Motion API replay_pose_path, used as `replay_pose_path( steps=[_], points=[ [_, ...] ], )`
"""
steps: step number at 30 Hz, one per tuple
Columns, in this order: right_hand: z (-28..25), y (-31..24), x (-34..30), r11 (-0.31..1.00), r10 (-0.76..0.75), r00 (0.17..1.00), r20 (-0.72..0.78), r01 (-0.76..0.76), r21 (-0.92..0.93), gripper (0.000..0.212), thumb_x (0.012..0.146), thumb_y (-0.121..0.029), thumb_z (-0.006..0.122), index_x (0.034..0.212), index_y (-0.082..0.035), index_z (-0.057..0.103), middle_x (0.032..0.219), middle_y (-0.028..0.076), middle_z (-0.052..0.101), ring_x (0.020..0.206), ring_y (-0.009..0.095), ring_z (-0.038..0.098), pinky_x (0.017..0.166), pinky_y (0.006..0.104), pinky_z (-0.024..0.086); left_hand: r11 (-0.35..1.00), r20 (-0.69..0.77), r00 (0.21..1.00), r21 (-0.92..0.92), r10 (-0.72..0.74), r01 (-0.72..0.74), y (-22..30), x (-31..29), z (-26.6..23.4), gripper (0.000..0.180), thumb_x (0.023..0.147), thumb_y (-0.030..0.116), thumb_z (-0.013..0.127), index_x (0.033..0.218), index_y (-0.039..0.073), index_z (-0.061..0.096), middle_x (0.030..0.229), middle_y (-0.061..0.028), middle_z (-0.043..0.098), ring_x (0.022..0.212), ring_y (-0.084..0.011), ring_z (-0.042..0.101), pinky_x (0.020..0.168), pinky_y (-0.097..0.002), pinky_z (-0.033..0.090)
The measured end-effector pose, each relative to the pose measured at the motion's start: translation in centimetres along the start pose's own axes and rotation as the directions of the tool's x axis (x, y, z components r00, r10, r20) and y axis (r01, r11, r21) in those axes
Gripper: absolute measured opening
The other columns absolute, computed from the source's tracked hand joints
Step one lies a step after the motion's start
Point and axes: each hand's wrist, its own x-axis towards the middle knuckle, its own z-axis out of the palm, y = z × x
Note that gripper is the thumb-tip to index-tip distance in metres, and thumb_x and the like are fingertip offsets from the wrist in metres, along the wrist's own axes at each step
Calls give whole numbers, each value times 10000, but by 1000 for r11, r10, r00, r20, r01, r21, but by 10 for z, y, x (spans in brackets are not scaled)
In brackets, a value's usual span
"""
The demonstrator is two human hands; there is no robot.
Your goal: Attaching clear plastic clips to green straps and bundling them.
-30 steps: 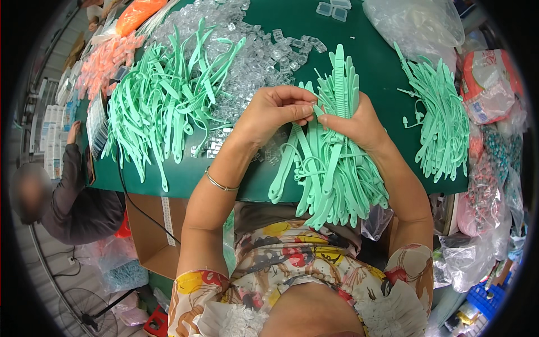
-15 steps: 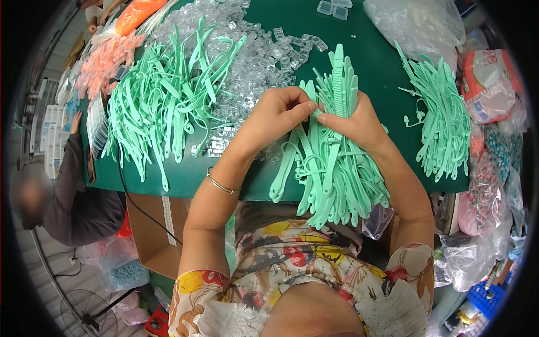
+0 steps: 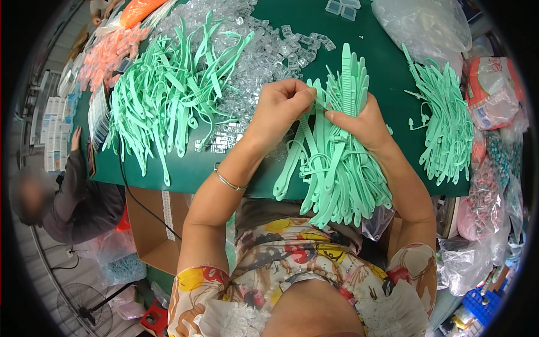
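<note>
A thick bundle of mint-green ridged plastic straps hangs over the near edge of the green table. My right hand wraps round its upper part, thumb across the front and fingers hidden behind. At the bundle's left side my left hand is closed, thumb and forefinger pinched at the top of one green strap. The fingertips partly hide that strap's end. A small gap lies between the left fingertips and my right thumb.
A loose heap of green straps lies left, another pile right. Clear plastic clips spread across the back; orange pieces lie far left. A plastic bag sits back right. A co-worker is at the left edge.
My right thumb has drawn away from the left fingertips, which it nearly touched before. The left hand still pinches at the bundle's left side. The whole view has shifted slightly.
</note>
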Motion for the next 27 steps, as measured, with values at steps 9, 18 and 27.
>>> replay_pose_path(
  steps=[9,18,27],
  points=[
    [-8,-6,3,990,93,995,32,-95,100,296,691,-83,709,954,-12,594,880,45,614,780,119,586,709,259,468,981,18,998,180,67,-69,-6,6,-6,182,846,165,603,757,6,586,614,33,512,529,-29,418,466,-189,307],
    [-9,-7,3,978,129,991,45,-135,162,326,694,-72,690,981,-2,552,841,60,599,738,146,595,713,277,469,796,46,958,545,285,-263,4,12,-28,105,743,80,690,802,26,621,736,-2,569,656,-85,511,578,-233,408],
    [-10,-7,5,982,133,983,126,-147,115,446,665,-52,672,1068,5,489,850,81,582,782,176,591,746,304,459,255,401,905,869,141,-424,19,-12,-43,185,615,178,735,770,105,663,815,-39,581,820,-235,541,750,-360,363]
  ],
)
